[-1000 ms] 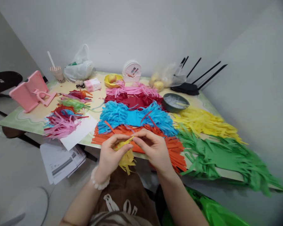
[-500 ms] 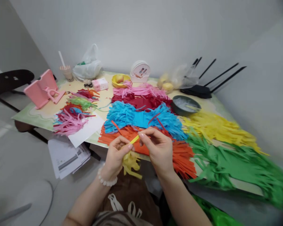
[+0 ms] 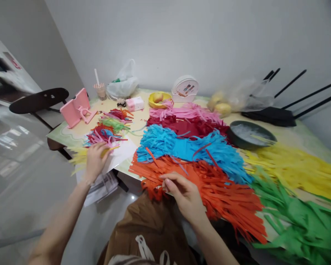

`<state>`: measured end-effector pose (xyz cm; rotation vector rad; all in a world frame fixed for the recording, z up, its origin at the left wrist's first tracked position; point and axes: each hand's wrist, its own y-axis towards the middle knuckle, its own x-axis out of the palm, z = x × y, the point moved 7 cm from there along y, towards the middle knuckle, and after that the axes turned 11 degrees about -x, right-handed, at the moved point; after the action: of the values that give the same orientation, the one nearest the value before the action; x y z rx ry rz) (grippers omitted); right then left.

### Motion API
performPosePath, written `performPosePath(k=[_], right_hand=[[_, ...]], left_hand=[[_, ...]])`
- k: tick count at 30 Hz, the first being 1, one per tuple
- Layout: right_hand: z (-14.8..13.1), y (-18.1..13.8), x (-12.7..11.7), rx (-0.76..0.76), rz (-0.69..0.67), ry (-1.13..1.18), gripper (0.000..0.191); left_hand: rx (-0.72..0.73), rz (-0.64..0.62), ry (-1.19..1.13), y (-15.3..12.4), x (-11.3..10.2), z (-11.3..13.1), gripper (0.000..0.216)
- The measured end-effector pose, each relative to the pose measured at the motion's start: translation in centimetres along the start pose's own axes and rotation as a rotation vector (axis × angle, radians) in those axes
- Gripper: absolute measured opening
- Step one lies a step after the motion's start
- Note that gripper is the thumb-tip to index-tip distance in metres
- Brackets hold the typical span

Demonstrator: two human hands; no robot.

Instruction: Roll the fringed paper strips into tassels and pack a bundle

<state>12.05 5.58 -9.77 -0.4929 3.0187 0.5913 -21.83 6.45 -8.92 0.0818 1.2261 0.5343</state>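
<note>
My left hand (image 3: 96, 162) is closed round a yellow paper tassel (image 3: 78, 157) at the table's left front edge. Its strips fan out to the left, and a thin yellow end pokes out past the fingertips. Just beyond lies a pile of multicoloured tassels (image 3: 106, 134), beside a white sheet of paper (image 3: 124, 151). My right hand (image 3: 186, 198) hovers over the near edge of the orange fringed paper (image 3: 209, 180), thumb and fingers pinched together. Whatever may be between those fingertips is too small to make out.
Blue fringed paper (image 3: 182, 147), dark red, pink, yellow and green fringed sheets (image 3: 306, 221) cover the middle and right. Behind them stand a dark bowl (image 3: 252, 143), a yellow dish (image 3: 151, 105) and a pink stand (image 3: 75, 108). A stool (image 3: 38, 101) is at the left.
My left hand has carried the yellow tassel leftward to the tassel pile. My right hand has let go of the tassel's tip and stays over the orange paper. The view has shifted left.
</note>
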Motion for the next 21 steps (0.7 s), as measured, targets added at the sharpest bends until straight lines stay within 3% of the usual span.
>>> performPosePath(k=[3, 6, 11, 16, 19, 21], right_hand=[[0.0, -0.8, -1.0, 0.0, -0.001, -0.032, 0.019], [0.2, -1.7, -3.0, 0.034, 0.059, -0.045, 0.019], [0.4, -2.5, -4.8, 0.059, 0.153, -0.044, 0.022], [0.8, -3.7, -6.0, 0.056, 0.189, -0.087, 0.024], [1.0, -5.3, -8.6, 0.083, 0.237, -0.167, 0.025], [0.8, -6.6, -11.7, 0.086, 0.293, -0.27, 0.026]], left_hand=[[0.001, -0.103, 0.047, 0.9, 4.5, -0.1, 0.027], [0.035, -0.161, 0.069, 2.4, 5.7, -1.9, 0.035], [0.172, -0.231, 0.093, 5.6, 4.7, -2.8, 0.031], [0.279, -0.319, 0.119, 6.4, 4.9, -2.1, 0.034], [0.28, -0.375, 0.118, 6.6, 3.8, -1.9, 0.033], [0.271, -0.357, 0.08, 6.6, 1.8, -0.5, 0.041]])
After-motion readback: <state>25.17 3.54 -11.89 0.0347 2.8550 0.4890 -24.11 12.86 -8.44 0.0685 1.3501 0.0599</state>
